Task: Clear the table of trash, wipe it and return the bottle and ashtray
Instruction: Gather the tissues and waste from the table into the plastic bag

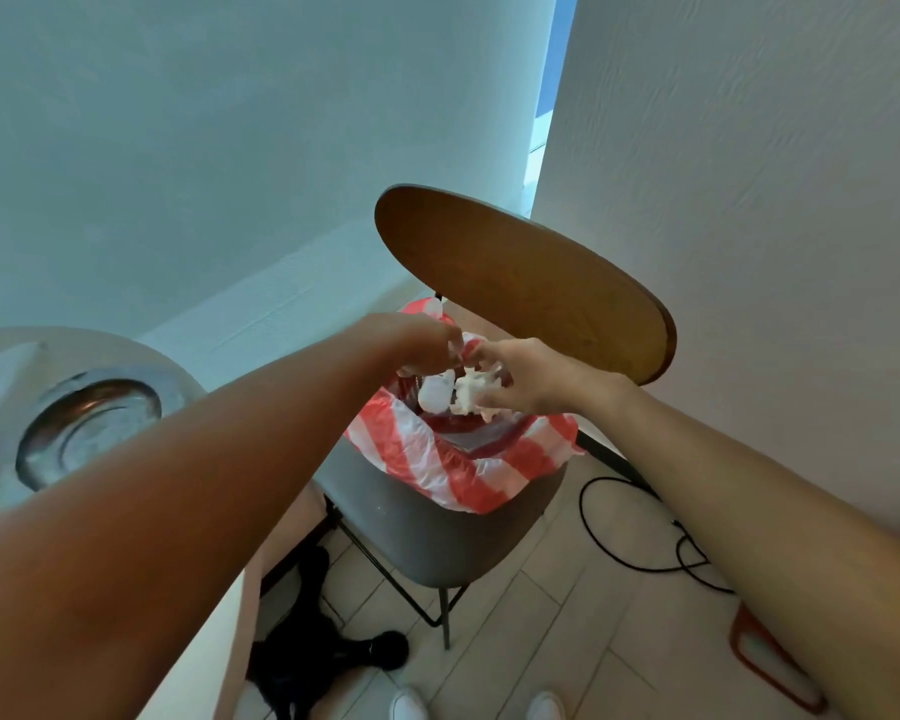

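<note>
Both my hands reach over a trash bin lined with a red-and-white striped bag [437, 459]. My left hand [411, 337] hovers over the bin's mouth, fingers bent down, with a white crumpled wad [435, 394] just beneath it. My right hand [520, 379] grips crumpled white tissue [468, 389] above the opening. A shiny metal ashtray [89, 423] sits on the pale round table [1, 350] at the left. No bottle is in view.
The bin stands on a grey chair seat [427, 532] with a brown wooden backrest [520, 278]. Black cables [635, 543] lie on the tiled floor at right. A black object [313, 652] lies on the floor below the table. White walls close in behind.
</note>
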Demonstrator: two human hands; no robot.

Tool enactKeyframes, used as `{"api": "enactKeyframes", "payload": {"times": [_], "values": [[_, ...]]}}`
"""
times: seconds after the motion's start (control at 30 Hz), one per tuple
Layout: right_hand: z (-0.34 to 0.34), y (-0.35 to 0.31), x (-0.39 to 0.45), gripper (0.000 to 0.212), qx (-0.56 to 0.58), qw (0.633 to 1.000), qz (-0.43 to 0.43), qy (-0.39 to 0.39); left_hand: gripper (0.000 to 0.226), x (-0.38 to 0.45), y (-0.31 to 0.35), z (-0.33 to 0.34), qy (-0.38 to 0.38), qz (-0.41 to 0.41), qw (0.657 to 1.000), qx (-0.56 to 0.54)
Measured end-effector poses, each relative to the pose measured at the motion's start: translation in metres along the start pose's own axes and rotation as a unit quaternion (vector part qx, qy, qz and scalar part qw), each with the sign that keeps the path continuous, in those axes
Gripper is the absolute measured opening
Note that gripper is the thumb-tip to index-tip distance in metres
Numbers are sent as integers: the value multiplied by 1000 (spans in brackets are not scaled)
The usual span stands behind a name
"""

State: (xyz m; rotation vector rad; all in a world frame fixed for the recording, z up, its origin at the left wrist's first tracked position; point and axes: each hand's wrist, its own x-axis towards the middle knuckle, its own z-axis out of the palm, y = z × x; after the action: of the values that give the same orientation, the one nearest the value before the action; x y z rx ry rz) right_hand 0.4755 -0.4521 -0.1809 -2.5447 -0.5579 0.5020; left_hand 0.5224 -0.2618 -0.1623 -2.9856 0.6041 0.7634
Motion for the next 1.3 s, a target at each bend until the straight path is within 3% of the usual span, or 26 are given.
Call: {"api": "enactKeyframes", "payload": {"times": [0.3, 0.6, 0.77, 1.0, 1.3], "values": [[-10, 3, 6, 34, -22, 1000, -4, 15, 36, -12, -6, -3, 46, 12, 999, 12], [-36, -17, 7, 48, -102, 994, -46, 19, 34, -72, -6, -21, 159, -33, 987, 9], [-59, -38, -5, 55, -137, 984, -112, 12, 37, -124, 15, -23, 229, -81, 970, 14], [-83, -72, -29, 68, -178, 963, -202, 11, 44, -191, 48, -10, 272, -167, 948, 19], [-72, -143, -57, 68, -198, 927, -320, 7, 46, -285, 70, 16, 314, -268, 911, 8]]}}
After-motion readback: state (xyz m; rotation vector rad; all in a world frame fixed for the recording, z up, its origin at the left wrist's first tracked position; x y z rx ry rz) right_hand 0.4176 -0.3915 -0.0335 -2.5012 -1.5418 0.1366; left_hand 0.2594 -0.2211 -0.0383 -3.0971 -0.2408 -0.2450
